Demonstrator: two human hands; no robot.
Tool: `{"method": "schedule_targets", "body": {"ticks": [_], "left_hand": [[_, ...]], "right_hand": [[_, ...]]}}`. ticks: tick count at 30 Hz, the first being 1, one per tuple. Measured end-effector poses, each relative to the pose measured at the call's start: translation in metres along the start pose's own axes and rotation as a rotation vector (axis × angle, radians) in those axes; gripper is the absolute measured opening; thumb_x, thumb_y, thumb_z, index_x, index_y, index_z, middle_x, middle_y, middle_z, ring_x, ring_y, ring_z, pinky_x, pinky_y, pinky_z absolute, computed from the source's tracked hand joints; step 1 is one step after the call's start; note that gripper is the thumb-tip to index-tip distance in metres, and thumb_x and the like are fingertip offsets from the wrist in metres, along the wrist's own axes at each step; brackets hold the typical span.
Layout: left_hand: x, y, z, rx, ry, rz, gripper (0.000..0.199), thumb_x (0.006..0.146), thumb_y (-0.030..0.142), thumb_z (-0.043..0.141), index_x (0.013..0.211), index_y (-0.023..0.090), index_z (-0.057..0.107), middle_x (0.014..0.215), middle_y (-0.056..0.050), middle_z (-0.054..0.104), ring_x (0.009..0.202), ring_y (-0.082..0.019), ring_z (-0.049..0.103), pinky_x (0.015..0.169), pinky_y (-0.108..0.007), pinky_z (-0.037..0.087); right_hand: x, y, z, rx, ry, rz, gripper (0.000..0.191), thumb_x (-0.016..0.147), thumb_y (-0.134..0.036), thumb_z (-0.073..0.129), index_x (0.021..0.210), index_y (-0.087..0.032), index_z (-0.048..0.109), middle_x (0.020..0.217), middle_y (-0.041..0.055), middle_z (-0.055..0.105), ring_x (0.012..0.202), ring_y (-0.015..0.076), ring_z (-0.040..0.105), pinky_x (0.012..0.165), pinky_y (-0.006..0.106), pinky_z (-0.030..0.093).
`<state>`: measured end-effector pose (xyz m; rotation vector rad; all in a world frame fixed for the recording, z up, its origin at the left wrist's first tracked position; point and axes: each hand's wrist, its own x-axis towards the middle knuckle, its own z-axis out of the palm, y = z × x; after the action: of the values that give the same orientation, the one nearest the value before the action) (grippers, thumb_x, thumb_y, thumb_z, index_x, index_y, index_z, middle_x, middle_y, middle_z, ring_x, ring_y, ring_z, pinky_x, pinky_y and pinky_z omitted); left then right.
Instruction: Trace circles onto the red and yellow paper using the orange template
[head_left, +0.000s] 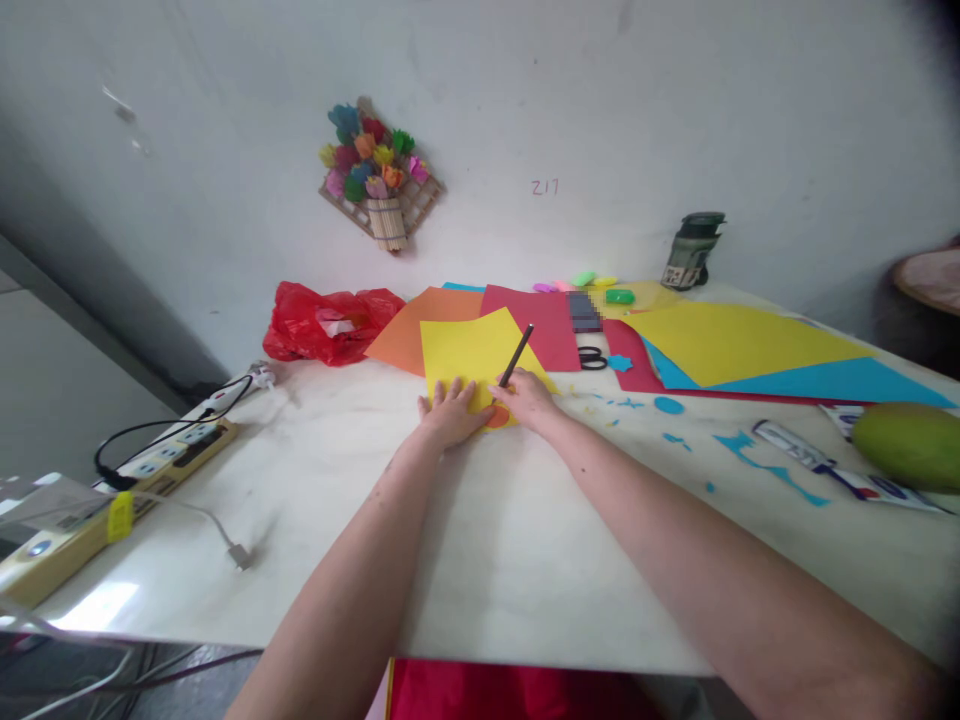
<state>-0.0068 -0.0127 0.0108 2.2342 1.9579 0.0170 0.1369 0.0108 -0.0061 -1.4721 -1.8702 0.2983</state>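
A yellow sheet of paper (pixel 469 350) lies on the table in front of me, overlapping orange and red sheets. On its near edge rests a small orange paper circle (pixel 497 416). My left hand (pixel 450 412) lies flat on the yellow sheet with its fingers spread, the thumb reaching to the circle. In my right hand (pixel 529 395) is a dark pen (pixel 517 353), held tilted with its lower end close to the circle's upper edge. Whether the tip touches the paper is hidden by my fingers.
Black-handled scissors (pixel 592 358), a blue paper circle (pixel 669 405) and blue scraps lie to the right. Farther right are a glue tube (pixel 795 446) and a green fruit (pixel 911 447). A red plastic bag (pixel 322 325) and a power strip (pixel 161 460) occupy the left.
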Motion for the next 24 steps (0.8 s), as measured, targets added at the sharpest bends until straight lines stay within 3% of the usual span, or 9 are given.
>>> {"method": "schedule_targets", "body": {"ticks": [24], "left_hand": [[-0.0045, 0.0031, -0.0053, -0.020, -0.012, -0.004, 0.073, 0.069, 0.067, 0.021, 0.131, 0.028, 0.013, 0.138, 0.002, 0.003, 0.123, -0.027, -0.005, 0.093, -0.053, 0.003]], "right_hand": [[-0.0014, 0.0036, -0.0007, 0.098, 0.045, 0.013, 0.019, 0.069, -0.032, 0.051, 0.070, -0.014, 0.058, 0.079, 0.0060, 0.058, 0.074, 0.0121, 0.053, 0.067, 0.022, 0.039]]}}
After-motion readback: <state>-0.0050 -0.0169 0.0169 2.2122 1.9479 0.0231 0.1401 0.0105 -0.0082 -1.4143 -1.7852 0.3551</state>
